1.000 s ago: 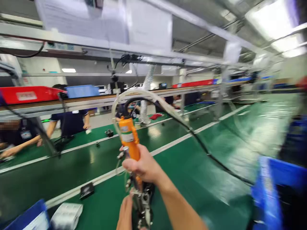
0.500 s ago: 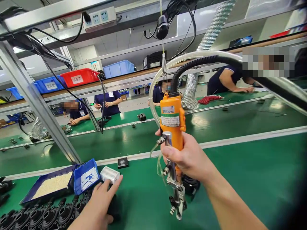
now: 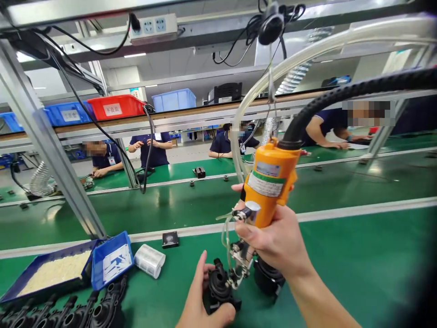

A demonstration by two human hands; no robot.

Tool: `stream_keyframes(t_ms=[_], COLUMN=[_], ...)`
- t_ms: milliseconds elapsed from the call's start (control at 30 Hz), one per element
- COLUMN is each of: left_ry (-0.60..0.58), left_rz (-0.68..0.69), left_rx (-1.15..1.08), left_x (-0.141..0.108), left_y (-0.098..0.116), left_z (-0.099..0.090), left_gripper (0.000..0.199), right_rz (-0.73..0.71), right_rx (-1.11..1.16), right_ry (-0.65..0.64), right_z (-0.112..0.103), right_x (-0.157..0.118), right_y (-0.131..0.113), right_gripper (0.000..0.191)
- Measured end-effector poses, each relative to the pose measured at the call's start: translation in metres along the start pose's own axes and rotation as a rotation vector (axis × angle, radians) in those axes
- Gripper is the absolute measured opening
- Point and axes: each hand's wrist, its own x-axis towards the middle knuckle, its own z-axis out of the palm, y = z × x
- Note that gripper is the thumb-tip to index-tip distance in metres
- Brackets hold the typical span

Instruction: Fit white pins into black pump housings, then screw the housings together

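Left hand: grip around black part | Right hand: grip closed around orange tool (upright, slightly tilted)

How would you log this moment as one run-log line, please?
left hand: around black spouted housing | right hand: around orange power tool | tool tip: beside housing, contact unclear | nearby: white roll, blue tray

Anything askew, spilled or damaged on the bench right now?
Nothing looks clearly wrong. The small blue bin sits skewed against the tray of pale pieces, and a whitish roll lies loose beside it, so that corner looks untidy. No spill shows. The black part at the left hand is partly hidden; I can't rule out damage.
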Motion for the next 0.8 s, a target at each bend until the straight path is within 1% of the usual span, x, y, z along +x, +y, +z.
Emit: stream_keyframes(t_ms=[100, 200, 300, 400, 533, 667, 800], left_ry=[0.018, 0.029, 0.013, -0.008, -0.001, -0.016, -0.02], left_rz=[-0.013, -0.069, -0.082, -0.09, -0.088, -0.072, -0.072], left_rx=[-0.121, -0.158, -0.184, -0.182, -0.179, -0.181, -0.191], left_x=[-0.005, -0.007, -0.008, -0.009, -0.01, -0.01, -0.009], left_y=[0.003, 0.007, 0.011, 0.014, 0.014, 0.013, 0.015], left_z=[-0.001, -0.002, -0.003, -0.005, -0.007, -0.006, -0.007], left_gripper=[0.111, 0.102, 0.096, 0.091, 0.084, 0.082, 0.083], right_rz=[0.01, 0.031, 0.031, 0.007, 0.002, 0.015, 0.02], right_rx=[0.041, 0.068, 0.073, 0.094, 0.085, 0.12, 0.123], right_ry=[0.042, 0.067, 0.086, 0.099, 0.094, 0.065, 0.062], right_z=[0.006, 0.013, 0.016, 0.016, 0.015, 0.015, 0.018], right_x=[-0.002, -0.005, -0.006, -0.007, -0.006, -0.006, -0.005], right_y=[0.0, -0.002, -0.003, -0.001, 0.005, 0.007, 0.005], right_gripper=[0.057, 0.07, 0.08, 0.079, 0.079, 0.077, 0.075])
